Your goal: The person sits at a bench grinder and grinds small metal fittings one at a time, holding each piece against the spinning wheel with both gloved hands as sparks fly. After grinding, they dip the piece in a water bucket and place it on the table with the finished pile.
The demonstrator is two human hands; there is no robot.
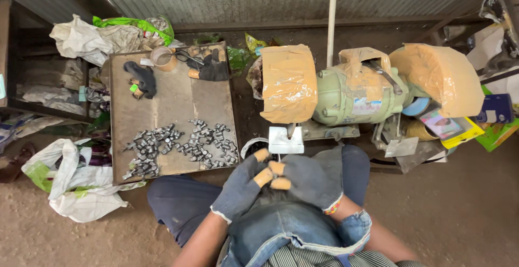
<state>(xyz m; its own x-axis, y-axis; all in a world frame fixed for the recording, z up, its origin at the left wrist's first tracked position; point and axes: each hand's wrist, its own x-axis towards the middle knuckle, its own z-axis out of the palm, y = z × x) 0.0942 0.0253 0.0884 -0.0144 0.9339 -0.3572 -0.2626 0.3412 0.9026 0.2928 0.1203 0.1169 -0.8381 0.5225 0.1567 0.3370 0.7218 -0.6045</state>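
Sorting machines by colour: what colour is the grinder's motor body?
Pale green, the motor body between two guards wrapped in tan tape; seen in the head view.

Two gloved hands held close together above the lap, just in front of the bench grinder (354, 91). Left hand (241, 186) in a dark grey knit glove, cut-off tips baring tan fingertips (263, 177), palm down, angled toward the grinder's small white tool rest (286, 140). Right hand (312, 179) in a matching glove, bare fingertip touching the left hand's, patterned cuff at the wrist. Cannot tell whether anything is pinched between them. Grinder pale green, both wheel guards wrapped in brown tape.
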